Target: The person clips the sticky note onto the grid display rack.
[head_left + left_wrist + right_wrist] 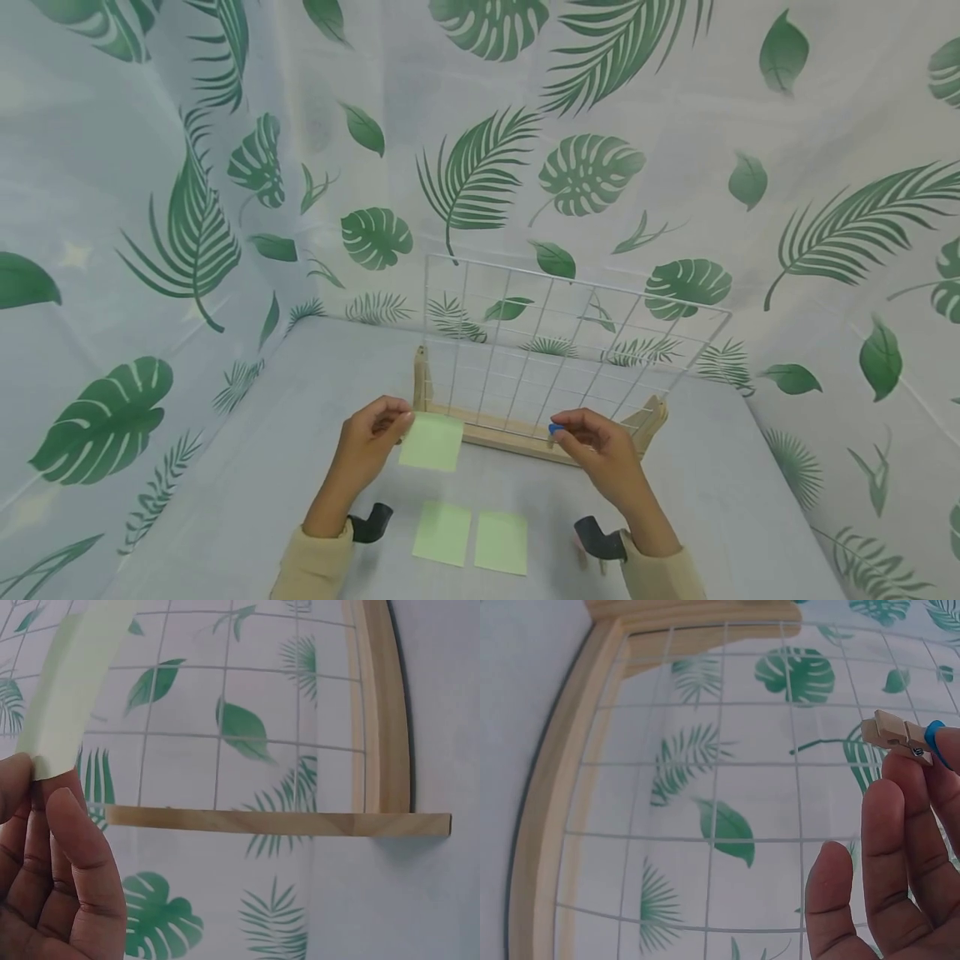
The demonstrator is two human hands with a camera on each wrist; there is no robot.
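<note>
Pinching a pale green sheet [435, 443] by its upper left corner, the left hand [369, 433], lower left of centre, likely leaves most of it uncovered that way. The right hand [602, 450], lower right of centre, grips a wooden clothespin [895, 733] by its blue end (other fingers loosely extended), presumably so the biting end is free. Behind stands a wire rack [517, 443]; two more sheets [442, 533] lie side by side, bottom centre, perhaps for easy reach.

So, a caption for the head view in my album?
Left grip on a green note, right grip on a clothespin, before a wire grid.
</note>
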